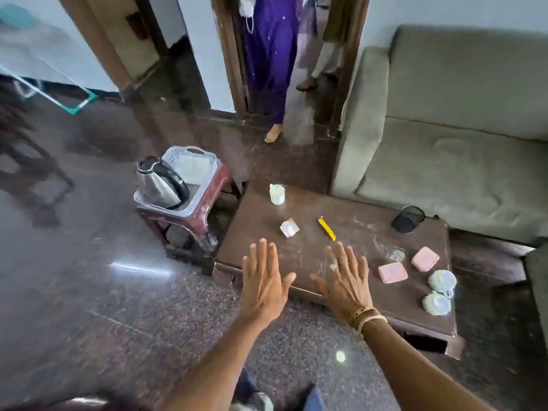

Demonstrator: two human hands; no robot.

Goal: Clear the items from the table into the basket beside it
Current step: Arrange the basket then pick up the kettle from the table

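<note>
Both hands are hanging palm-down over the near edge of the counter (355, 229), the left hand (265, 284) and right hand (345, 281) side by side. Their fingers are stretching out straight and spread, gripping nothing. Just beyond the right hand's fingertips a yellow pen (326, 229) is lying flat, its long axis slanting from far-left to near-right. A crumpled white piece (289, 227) is sitting between the hands and a white cup (277, 194) farther off. Right of the right hand, two pink boxes (392, 272) are resting. Beyond the left hand, off the counter, the basket (207, 185) is sitting on a stool (207, 212), carrying a kettle (161, 185).
</note>
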